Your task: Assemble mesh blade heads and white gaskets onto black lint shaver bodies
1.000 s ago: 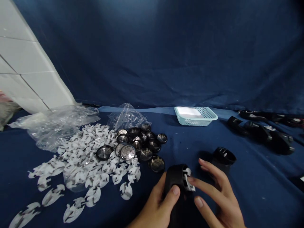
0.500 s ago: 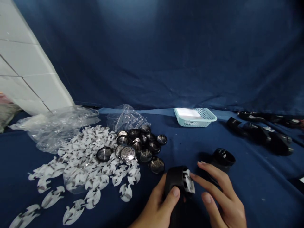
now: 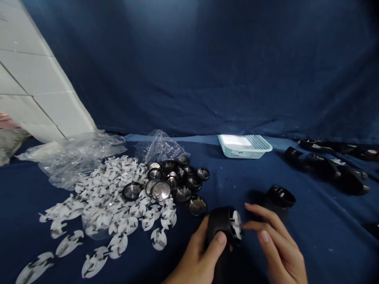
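Near the bottom centre, my left hand [image 3: 203,250] is wrapped round a black housing [image 3: 218,223], its thumb on the near side. A white plastic piece [image 3: 236,224] sits in the housing's open right end. My right hand [image 3: 280,244] is just to the right, fingers apart, the index fingertip at or very near the white piece. Behind the right hand stands a black cup-like part [image 3: 280,196]. Left of the hands lies a cluster of round perforated metal discs with black rims [image 3: 161,191], beside a large pile of white plastic pieces [image 3: 109,189].
Clear plastic bags [image 3: 74,157] lie at the back left. A light blue basket [image 3: 247,153] with something white inside stands at the back. Black parts [image 3: 328,167] lie at the right. A dark blue curtain [image 3: 207,71] hangs behind.
The white piece now sits more upright and deeper in the housing's end. My right index finger has moved slightly down and right. The whole view has shifted a little.
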Motion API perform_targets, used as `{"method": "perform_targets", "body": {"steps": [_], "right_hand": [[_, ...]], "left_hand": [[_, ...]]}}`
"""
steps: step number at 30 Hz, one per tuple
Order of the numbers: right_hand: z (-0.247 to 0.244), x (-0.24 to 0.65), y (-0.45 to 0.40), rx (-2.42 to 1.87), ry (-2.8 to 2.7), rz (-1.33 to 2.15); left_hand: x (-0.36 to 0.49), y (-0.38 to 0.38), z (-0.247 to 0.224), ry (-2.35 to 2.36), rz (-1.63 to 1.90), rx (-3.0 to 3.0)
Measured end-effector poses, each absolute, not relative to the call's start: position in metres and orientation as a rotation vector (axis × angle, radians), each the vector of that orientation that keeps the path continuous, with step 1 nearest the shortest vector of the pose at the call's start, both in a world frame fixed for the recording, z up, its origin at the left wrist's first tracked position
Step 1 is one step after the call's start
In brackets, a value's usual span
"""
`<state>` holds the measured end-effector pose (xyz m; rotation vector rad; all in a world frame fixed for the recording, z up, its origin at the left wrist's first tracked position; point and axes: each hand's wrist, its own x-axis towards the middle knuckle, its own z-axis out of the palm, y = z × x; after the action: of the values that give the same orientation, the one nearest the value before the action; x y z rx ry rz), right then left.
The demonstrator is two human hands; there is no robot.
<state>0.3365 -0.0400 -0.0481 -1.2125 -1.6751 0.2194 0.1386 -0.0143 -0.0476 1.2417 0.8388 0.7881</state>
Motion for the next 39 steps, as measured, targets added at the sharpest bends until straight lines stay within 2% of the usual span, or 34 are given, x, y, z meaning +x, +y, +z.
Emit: {"method": "perform_targets", "body": {"steps": [7,13,16,21,31,35,39], "right_hand": [[-0.054,0.333,-0.040,-1.204,-1.626,0.361],[-0.051,0.331,-0.037,-1.085,-1.842,-0.008],[-0.044,0.329,-0.035,-1.163,-1.932,-0.173],[-0.040,0.329,-0.032,-1.300,-1.906,-0.246],[-0.041,0.329,-0.034,-1.150,-1.971,-0.488],[-0.042,0.328,-0.032,-1.252,-1.964,-0.498],[-0.047,0.329,-0.030,-1.374,-1.949,-0.359]], "left_hand": [[0.141,-0.014,-0.046,0.869,0.804,1.206],[0.141,-0.014,-0.042,0.902,0.829,1.207],[0.141,-0.013,-0.043,0.914,0.814,1.218],[0.140,-0.012,-0.045,0.971,0.784,1.252],[0.140,-0.011,-0.045,0.997,0.821,1.191],[0.141,-0.012,-0.044,0.952,0.848,1.220],[0.142,-0.013,-0.039,0.913,0.859,1.198]]}}
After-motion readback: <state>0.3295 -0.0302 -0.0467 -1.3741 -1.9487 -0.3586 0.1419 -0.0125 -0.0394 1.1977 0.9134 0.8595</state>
